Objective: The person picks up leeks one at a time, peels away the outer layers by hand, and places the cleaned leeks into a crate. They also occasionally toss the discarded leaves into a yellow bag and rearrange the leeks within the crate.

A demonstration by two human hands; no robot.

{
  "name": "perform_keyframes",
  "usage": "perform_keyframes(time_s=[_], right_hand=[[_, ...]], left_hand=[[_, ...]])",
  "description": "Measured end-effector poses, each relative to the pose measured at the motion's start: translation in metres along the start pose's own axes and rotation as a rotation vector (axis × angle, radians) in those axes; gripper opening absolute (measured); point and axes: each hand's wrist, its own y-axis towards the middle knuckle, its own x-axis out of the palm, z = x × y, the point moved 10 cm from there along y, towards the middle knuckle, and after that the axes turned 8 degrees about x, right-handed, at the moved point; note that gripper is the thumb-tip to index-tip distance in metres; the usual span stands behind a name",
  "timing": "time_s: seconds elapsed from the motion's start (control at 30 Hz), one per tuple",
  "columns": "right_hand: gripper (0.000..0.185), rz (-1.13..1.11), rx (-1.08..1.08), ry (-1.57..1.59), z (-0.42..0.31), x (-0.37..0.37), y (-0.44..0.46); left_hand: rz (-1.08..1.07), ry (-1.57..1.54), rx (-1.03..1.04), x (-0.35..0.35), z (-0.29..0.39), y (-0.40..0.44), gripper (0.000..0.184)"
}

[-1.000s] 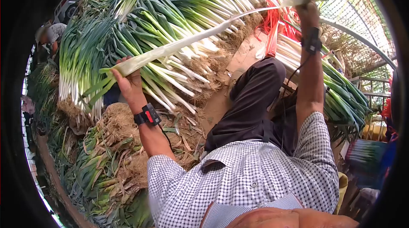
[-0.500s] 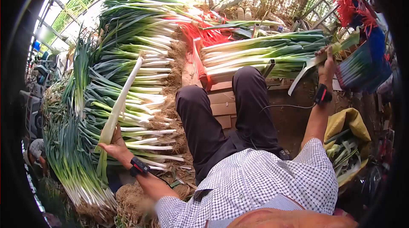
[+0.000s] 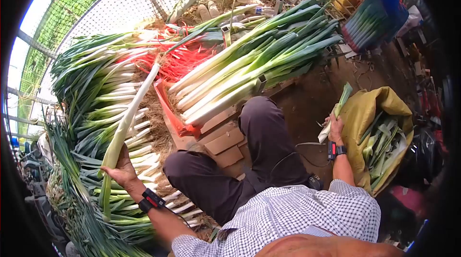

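My left hand [image 3: 121, 168] is closed around the lower green part of a long leek [image 3: 126, 122], whose white root end points up and away. Beneath it spreads a big pile of leeks [image 3: 96, 127], their roots toward my legs. My right hand [image 3: 336, 128] grips a stripped leek leaf [image 3: 345, 99], green at the top with a pale piece hanging below. That hand is just left of a yellow sack [image 3: 369, 108] that holds loose leek leaves [image 3: 383, 149].
A bundle of leeks [image 3: 259, 55] lies in a metal frame ahead of my knees, with red plastic wrap [image 3: 175, 118] at its white ends. Red strips [image 3: 187, 60] lie behind. Cardboard [image 3: 223, 139] covers the floor between. A mesh fence [image 3: 110, 12] stands at the back.
My right hand has come down from the leafy end of the bundle to beside the yellow sack, still gripping the leaf. My left hand keeps the leek. The view has turned right.
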Motion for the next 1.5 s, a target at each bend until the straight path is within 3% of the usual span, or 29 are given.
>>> perform_keyframes(time_s=[0.1, 0.17, 0.33, 0.4, 0.47, 0.57, 0.63, 0.73, 0.8, 0.83, 1.03, 1.07, 1.13, 1.2, 1.27, 1.3, 1.37, 1.4, 1.43, 1.47, 1.5], right_hand=[[0.018, 0.047, 0.067, -0.04, 0.027, -0.009, -0.003], [0.018, 0.083, 0.103, -0.076, 0.035, -0.013, -0.007], [0.017, 0.104, 0.059, -0.16, 0.025, -0.028, -0.017], [0.016, 0.121, 0.02, -0.189, 0.008, -0.029, -0.026], [0.015, 0.152, -0.007, -0.222, -0.007, -0.032, -0.034], [0.014, 0.121, -0.092, -0.225, -0.014, -0.044, -0.03], [0.017, 0.074, -0.162, -0.209, -0.028, -0.043, -0.032], [0.025, 0.002, -0.252, -0.145, -0.079, -0.023, -0.052], [0.029, -0.019, -0.294, -0.1, -0.115, -0.01, -0.066], [0.031, -0.028, -0.185, -0.093, -0.119, -0.009, -0.067], [0.024, 0.01, -0.471, -0.117, -0.188, -0.041, -0.076], [0.023, 0.075, -0.556, -0.136, -0.206, -0.06, -0.092], [0.024, 0.313, -0.952, -0.233, -0.242, -0.12, -0.132], [0.026, 0.488, -0.68, -0.087, -0.233, -0.202, -0.149], [0.03, 0.761, -0.841, -0.45, -0.216, -0.295, -0.153], [0.035, 0.833, -0.423, -0.671, -0.19, -0.337, -0.14], [0.034, 0.573, -0.397, -1.015, -0.148, -0.364, -0.108], [0.034, 0.445, -0.19, -1.267, -0.129, -0.369, -0.093], [0.036, 0.423, -0.161, -1.247, -0.121, -0.377, -0.074], [0.04, 0.289, -0.326, -1.254, -0.107, -0.409, -0.019], [0.041, 0.326, -0.362, -1.424, -0.116, -0.41, 0.009]], left_hand=[[0.022, 0.038, -0.104, 0.055, -0.061, 0.035, 0.094], [-0.096, -0.057, -0.195, 0.085, -0.11, 0.076, 0.093], [-0.322, -0.077, -0.409, 0.285, -0.239, 0.1, 0.083], [-0.345, 0.126, -0.576, 0.345, -0.28, 0.045, 0.083], [-0.688, 0.186, -0.629, 0.371, -0.322, 0.012, 0.081], [-0.778, 0.359, -0.59, 0.355, -0.338, -0.047, 0.064], [-0.853, 0.442, -0.574, 0.325, -0.341, -0.068, 0.044], [-0.723, 0.561, -0.57, 0.283, -0.325, -0.095, 0.032], [-0.89, 0.629, -0.441, 0.28, -0.303, -0.11, 0.031], [-0.974, 0.653, -0.409, 0.282, -0.303, -0.118, 0.032], [-1.156, 0.648, -0.451, 0.278, -0.31, -0.15, 0.035], [-1.163, 0.67, -0.438, 0.276, -0.305, -0.151, 0.035], [-1.189, 0.742, -0.395, 0.275, -0.297, -0.159, 0.036], [-1.186, 0.788, -0.369, 0.265, -0.29, -0.15, 0.037], [-1.179, 0.797, -0.354, 0.246, -0.289, -0.126, 0.039], [-1.162, 0.803, -0.336, 0.24, -0.281, -0.118, 0.039], [-1.064, 0.816, -0.352, 0.226, -0.254, -0.096, 0.035], [-0.999, 0.797, -0.366, 0.221, -0.235, -0.086, 0.033], [-0.917, 0.773, -0.369, 0.213, -0.21, -0.076, 0.031], [-0.839, 0.742, -0.36, 0.205, -0.183, -0.071, 0.03], [-0.772, 0.714, -0.326, 0.196, -0.154, -0.066, 0.028]])
